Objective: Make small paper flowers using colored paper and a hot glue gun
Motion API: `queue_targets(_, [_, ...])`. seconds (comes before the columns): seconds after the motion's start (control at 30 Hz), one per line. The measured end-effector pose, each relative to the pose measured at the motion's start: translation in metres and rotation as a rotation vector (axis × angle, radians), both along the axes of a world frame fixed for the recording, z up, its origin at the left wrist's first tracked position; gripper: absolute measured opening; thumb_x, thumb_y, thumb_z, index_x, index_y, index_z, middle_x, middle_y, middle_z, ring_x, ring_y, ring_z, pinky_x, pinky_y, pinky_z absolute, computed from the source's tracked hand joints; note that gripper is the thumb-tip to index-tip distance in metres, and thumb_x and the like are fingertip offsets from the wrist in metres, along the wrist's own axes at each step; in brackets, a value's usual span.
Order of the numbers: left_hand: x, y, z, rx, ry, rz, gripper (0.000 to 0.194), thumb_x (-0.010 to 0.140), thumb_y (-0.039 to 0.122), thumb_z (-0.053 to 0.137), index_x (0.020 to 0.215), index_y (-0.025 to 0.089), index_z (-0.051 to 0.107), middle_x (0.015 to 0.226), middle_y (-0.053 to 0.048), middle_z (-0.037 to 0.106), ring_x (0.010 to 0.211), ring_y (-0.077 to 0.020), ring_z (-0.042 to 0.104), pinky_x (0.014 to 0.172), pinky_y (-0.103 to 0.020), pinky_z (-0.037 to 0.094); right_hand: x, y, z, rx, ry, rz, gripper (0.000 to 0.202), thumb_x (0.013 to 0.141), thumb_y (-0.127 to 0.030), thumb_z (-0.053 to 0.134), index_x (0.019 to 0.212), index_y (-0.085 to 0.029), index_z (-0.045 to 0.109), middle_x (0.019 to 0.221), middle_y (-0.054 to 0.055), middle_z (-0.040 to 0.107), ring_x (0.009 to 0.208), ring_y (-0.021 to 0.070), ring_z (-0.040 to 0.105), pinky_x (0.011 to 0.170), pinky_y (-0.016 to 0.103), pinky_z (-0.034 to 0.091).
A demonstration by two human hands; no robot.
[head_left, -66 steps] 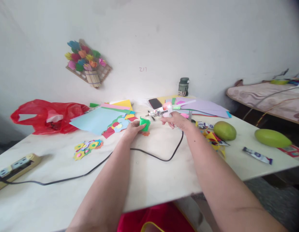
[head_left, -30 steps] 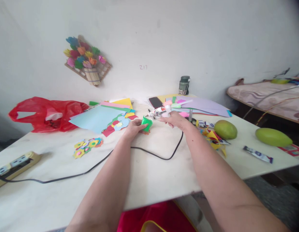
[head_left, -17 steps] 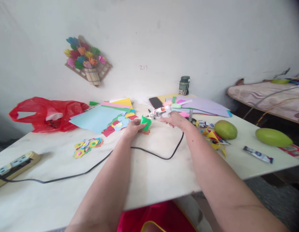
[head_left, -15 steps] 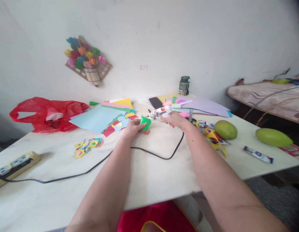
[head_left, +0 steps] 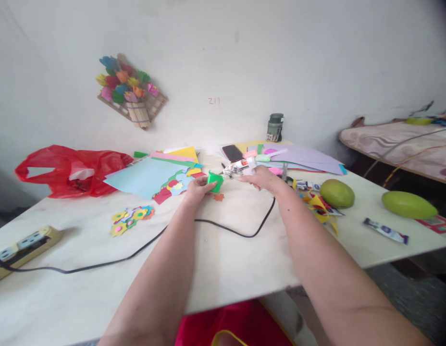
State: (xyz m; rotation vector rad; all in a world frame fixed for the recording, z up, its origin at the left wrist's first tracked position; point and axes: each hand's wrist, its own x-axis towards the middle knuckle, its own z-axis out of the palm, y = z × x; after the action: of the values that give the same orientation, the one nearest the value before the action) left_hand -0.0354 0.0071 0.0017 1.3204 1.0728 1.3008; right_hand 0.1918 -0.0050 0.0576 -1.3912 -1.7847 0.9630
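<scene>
My left hand is closed on a small bright green folded piece, which looks like paper; its exact form is hard to make out. Facing it, my right hand grips a glue gun with a white body and printed markings. The gun's nozzle points left, close to the green piece. A black cord loops over the table from below my right hand. Under the green piece lies an orange paper flower. Paper flowers with contrasting centres form a cluster to the left of my left forearm.
A power strip at the left takes the cord. Behind it sits a red plastic bag. Coloured sheets, a phone and a green bottle stand at the back. Two green fruits and a tube lie right.
My left hand has shifted slightly left with the green piece, leaving a wider gap to the nozzle. More of the orange flower shows. My right hand stays nearly still.
</scene>
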Motion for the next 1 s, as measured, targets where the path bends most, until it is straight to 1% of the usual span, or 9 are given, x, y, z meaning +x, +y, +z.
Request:
queue_targets(0.3, [-0.0023, 0.0005, 0.0009, 0.006, 0.013, 0.066, 0.040, 0.053, 0.036, 0.077, 0.085, 0.014, 0.066, 0.076, -0.005, 0.067, 0.062, -0.0139, 0.061, 0.053, -0.023, 0.045, 0.0024, 0.0027, -0.0024, 0.014, -0.028, -0.010, 0.028, 0.066, -0.036, 0.067, 0.059, -0.018, 0.047, 0.037, -0.006, 0.038, 0.036, 0.0079, 0.036, 0.038, 0.021, 0.031])
queue_targets(0.53, [-0.0011, -0.0031, 0.0065, 0.000, 0.006, 0.114, 0.038, 0.051, 0.035, 0.077, 0.081, 0.014, 0.066, 0.074, -0.004, 0.067, 0.061, -0.0141, 0.060, 0.053, -0.024, 0.045, 0.0018, 0.0013, -0.0008, 0.003, -0.027, -0.010, 0.024, 0.067, -0.034, 0.066, 0.061, -0.018, 0.049, 0.038, -0.005, 0.038, 0.037, 0.0078, 0.035, 0.037, 0.021, 0.031])
queue_targets(0.7, [-0.0007, -0.0036, 0.0068, -0.005, -0.018, 0.115, 0.039, 0.051, 0.035, 0.078, 0.082, 0.015, 0.066, 0.074, -0.004, 0.067, 0.063, -0.0154, 0.061, 0.054, -0.025, 0.046, 0.0011, -0.0003, 0.0000, 0.010, -0.024, -0.014, 0.021, 0.068, -0.032, 0.065, 0.063, -0.018, 0.050, 0.038, -0.005, 0.039, 0.037, 0.0077, 0.035, 0.037, 0.021, 0.030])
queue_targets(1.0, [-0.0002, -0.0055, 0.0085, -0.017, -0.016, 0.121, 0.042, 0.050, 0.036, 0.078, 0.083, 0.014, 0.066, 0.075, -0.004, 0.067, 0.065, -0.0150, 0.061, 0.055, -0.024, 0.046, 0.0039, -0.0019, 0.0030, 0.023, -0.052, -0.032, 0.024, 0.068, -0.033, 0.065, 0.060, -0.018, 0.048, 0.037, -0.006, 0.037, 0.036, 0.0078, 0.035, 0.039, 0.022, 0.031])
